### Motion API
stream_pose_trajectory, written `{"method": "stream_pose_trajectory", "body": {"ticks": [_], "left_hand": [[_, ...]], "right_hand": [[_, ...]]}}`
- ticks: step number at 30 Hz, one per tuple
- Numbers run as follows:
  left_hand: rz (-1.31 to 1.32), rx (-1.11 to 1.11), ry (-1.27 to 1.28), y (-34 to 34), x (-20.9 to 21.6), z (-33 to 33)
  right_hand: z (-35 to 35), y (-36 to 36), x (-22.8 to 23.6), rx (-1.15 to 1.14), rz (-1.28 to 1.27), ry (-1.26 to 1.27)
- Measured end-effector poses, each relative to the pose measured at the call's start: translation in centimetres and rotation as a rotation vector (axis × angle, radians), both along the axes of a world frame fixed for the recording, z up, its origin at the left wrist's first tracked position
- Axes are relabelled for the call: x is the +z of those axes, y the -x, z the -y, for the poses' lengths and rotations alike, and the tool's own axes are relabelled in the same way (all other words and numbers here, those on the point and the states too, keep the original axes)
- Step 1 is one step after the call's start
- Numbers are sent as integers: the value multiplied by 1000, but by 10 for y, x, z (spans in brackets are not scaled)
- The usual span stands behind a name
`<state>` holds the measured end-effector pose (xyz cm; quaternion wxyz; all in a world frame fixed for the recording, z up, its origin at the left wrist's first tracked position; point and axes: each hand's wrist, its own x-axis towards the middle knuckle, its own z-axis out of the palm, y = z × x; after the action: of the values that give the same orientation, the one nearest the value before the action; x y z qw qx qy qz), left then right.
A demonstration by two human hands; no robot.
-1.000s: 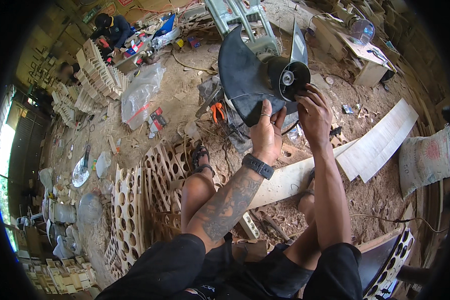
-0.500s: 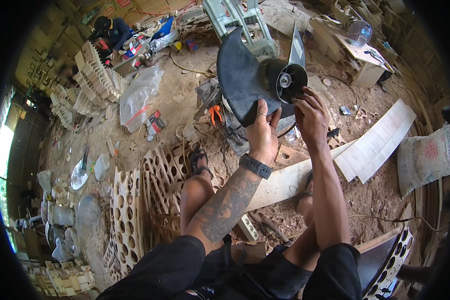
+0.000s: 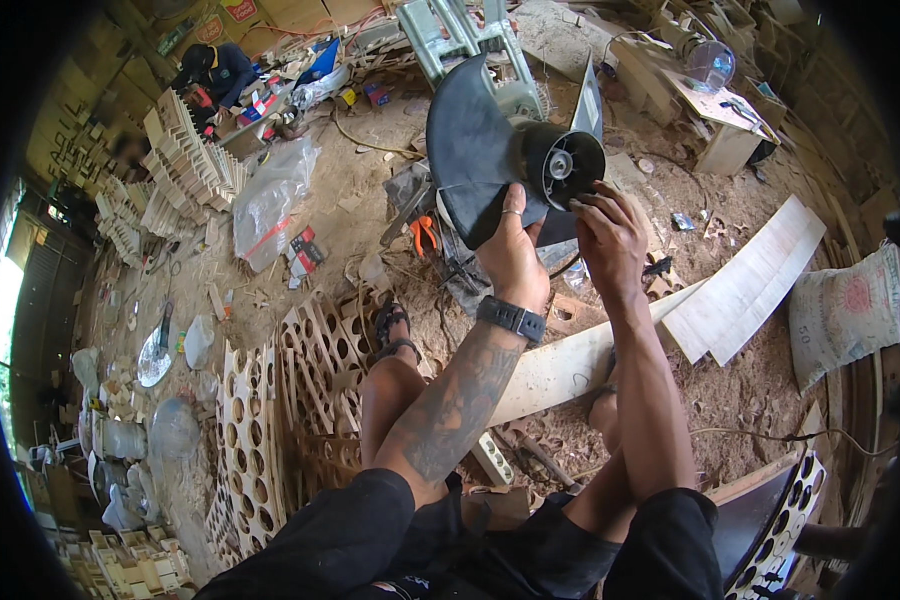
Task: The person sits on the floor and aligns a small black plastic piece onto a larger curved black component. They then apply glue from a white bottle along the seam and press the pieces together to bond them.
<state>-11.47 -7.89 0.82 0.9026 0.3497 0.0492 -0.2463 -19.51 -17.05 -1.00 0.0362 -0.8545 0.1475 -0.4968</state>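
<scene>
A black fan blade [image 3: 467,165] with broad curved vanes is held up in front of me, its round hollow hub [image 3: 562,165] facing right and toward me. My left hand [image 3: 515,255] grips the lower vane, thumb on the near face and fingers behind it. The fingers of my right hand [image 3: 612,238] are bent together at the hub's lower right rim; their tips are partly hidden, and I see no separate piece in them. Behind the blade stands a grey-green metal frame [image 3: 460,45]. Orange-handled pliers [image 3: 424,235] lie on the ground left of my left hand.
Sawdust and wood scraps cover the ground. Perforated wooden panels [image 3: 248,420] lean at left, near a clear plastic bag [image 3: 273,205]. Pale boards [image 3: 745,280] and a white sack [image 3: 850,315] are at right. Another person [image 3: 220,75] bends over work at far left.
The fan blade and both hands have shifted slightly left and down in the view. My right fingers stay at the hub rim, a little more curled.
</scene>
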Motion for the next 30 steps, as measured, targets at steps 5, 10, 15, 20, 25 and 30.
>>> {"method": "stream_pose_trajectory", "body": {"ticks": [5, 10, 15, 20, 25, 30], "left_hand": [[97, 80, -149, -5, 11, 7], [184, 154, -216, -4, 11, 9], [230, 134, -224, -7, 9, 8], [254, 199, -298, -4, 12, 11], [285, 205, -252, -2, 16, 11], [219, 184, -239, -4, 16, 10]], "right_hand": [[-4, -2, -3, -1, 22, 13], [-5, -3, -4, 5, 58, -2], [-7, 0, -3, 4, 41, -16], [-7, 0, -2, -13, 54, -14], [-5, 2, -3, -1, 46, -9], [-6, 2, -3, 1, 56, -6]]}}
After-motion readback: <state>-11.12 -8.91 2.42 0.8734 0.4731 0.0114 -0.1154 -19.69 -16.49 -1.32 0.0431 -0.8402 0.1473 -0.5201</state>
